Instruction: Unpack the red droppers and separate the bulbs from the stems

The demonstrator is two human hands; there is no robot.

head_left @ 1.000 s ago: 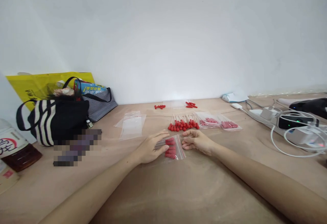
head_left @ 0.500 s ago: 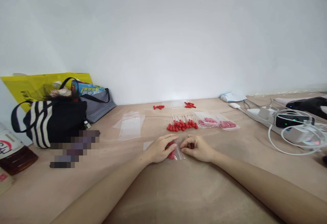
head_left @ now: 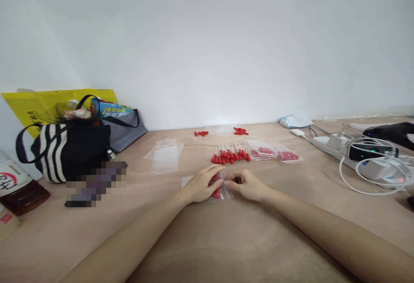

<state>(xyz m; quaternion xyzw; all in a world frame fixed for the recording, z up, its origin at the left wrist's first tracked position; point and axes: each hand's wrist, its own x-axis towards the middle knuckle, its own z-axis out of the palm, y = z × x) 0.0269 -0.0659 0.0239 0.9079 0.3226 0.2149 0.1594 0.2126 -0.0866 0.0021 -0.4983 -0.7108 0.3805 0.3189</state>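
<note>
A clear zip bag (head_left: 229, 193) with red pieces (head_left: 216, 193) inside lies on the table in front of me. My left hand (head_left: 203, 185) is closed over its left part, thumb on top, and hides much of it. The fingers of my right hand (head_left: 248, 185) are pinched together at the bag's open-looking right end, by the zip strip. Just beyond my hands lies a row of red-headed sticks (head_left: 230, 157), heads toward me. To their right are filled clear bags, one of red-headed sticks (head_left: 288, 155) and another (head_left: 263, 150) overlapping it.
Flat clear bags (head_left: 165, 159) lie to the left. Small red pieces (head_left: 201, 133) and more red-tipped sticks (head_left: 241, 131) are near the wall. A black bag (head_left: 77, 153) and a bottle (head_left: 19, 192) stand left; a power strip (head_left: 347, 158) with looped white cables lies right.
My right hand has moved slightly left, and its fingertips now meet the zip bag's edge near my left thumb. My left hand keeps its hold. The view has shifted a little.
</note>
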